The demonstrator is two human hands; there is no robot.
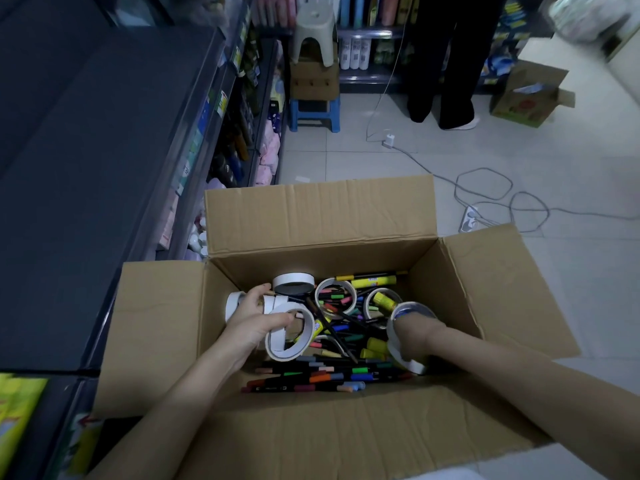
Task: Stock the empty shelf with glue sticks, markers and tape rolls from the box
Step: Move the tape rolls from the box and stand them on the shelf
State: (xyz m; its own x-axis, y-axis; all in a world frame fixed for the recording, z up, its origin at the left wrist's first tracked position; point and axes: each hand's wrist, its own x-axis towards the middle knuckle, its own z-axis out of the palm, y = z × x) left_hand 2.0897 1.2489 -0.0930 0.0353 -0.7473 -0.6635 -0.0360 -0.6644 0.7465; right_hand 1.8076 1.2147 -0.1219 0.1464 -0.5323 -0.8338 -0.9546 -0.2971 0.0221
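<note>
The step in hand seems to be the picking of tape rolls: both hands are down inside the open cardboard box [311, 220], which stands on the floor just beside the dark empty shelf [104, 150] at the left. The left hand [254, 323] has its fingers curled through the hole of a white tape roll [277, 353], and its thumb lies over some smaller white rolls [231, 304] next to it. The right hand [415, 329] is pushed into another tape roll [398, 351], which sits around it like a ring. Its fingers are covered by this roll, so I cannot tell if they grip it or are only passed through. In the box there remain loose markers [329, 377], yellow glue sticks [374, 281] and more tape rolls [293, 279], all mixed together. In my judgement the task is at an early stage, because nothing is visible on the shelf. The next move calls for lifting the rolls out without dragging the markers that cross through them, then carrying them left to the shelf. The shelf's back part is very dark. The bottom of the box is hidden under the pile, and I cannot count how many rolls each hand has.
</note>
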